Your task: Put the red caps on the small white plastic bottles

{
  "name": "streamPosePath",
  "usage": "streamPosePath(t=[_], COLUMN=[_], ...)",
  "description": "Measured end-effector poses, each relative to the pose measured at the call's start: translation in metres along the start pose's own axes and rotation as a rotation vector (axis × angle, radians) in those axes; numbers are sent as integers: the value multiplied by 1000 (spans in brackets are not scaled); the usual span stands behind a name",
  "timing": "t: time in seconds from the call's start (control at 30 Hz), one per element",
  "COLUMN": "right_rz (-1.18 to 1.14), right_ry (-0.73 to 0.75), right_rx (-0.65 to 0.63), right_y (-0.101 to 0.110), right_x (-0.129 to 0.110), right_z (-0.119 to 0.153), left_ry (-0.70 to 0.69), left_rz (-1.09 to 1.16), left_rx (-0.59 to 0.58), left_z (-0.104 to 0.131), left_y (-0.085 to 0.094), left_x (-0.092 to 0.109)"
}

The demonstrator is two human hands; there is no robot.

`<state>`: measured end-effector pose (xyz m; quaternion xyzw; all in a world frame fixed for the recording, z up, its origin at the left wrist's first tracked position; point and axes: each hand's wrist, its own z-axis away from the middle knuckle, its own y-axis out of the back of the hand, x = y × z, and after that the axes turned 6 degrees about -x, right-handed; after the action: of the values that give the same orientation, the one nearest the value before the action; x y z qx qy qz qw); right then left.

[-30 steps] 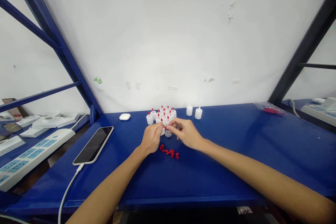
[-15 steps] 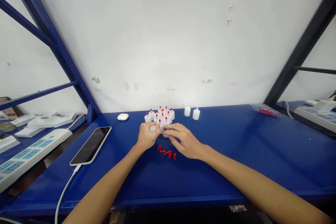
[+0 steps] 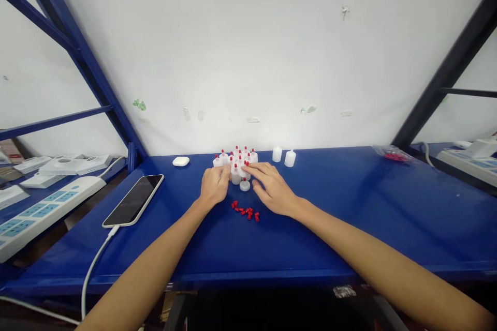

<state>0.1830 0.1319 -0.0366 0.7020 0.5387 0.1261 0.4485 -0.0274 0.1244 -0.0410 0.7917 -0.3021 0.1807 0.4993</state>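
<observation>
Small translucent white bottles with red tips (image 3: 240, 165) stand in a tight cluster on the blue table. My left hand (image 3: 215, 186) is curled at the cluster's left front, its thumb against the front bottle (image 3: 235, 176); its other fingertips are partly hidden. My right hand (image 3: 274, 190) reaches over the right front with fingers stretched, the fingertips beside the red tips and nothing visible in its grasp. Between my hands lies a low white lid with a red tip (image 3: 244, 185). Several loose red caps (image 3: 248, 212) are scattered nearer me.
Two white bottles (image 3: 289, 159) without red tips stand right of the cluster. A phone (image 3: 134, 201) on a charging cable lies left, near a white case (image 3: 180, 161). A plastic bag of red pieces (image 3: 394, 154) sits back right. A power strip (image 3: 50, 212) lies beyond the left frame.
The front bottle is more exposed, standing with the cluster, as my left hand has drawn slightly left. My right fingers have shifted up onto the cluster's edge, uncovering the low lid. The view tilted down.
</observation>
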Motion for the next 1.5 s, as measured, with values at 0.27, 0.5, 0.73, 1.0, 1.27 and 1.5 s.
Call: streamPosePath(t=[0.27,0.5,0.73,1.0,1.27,1.5], right_rz=[110,75,-18,9,27,27], right_ry=[-43,-49,131,113,124,134], right_rx=[-268,-177,-416,-508,-454,-412], right_y=[-4,-1,-2,-10,-14,-16], right_x=[6,3,1,3,4,6], right_z=[4,4,5,-7,-10,-9], left_ry=[82,68,10,-24,-144,-159], left_rz=[187,239,208,205,123,64], left_rx=[20,-78,-113,-48,-80,-73], left_z=[-3,-2,-1,-1,1,2], left_y=[5,5,6,8,5,6], left_x=[-6,-5,-9,-5,-5,-3])
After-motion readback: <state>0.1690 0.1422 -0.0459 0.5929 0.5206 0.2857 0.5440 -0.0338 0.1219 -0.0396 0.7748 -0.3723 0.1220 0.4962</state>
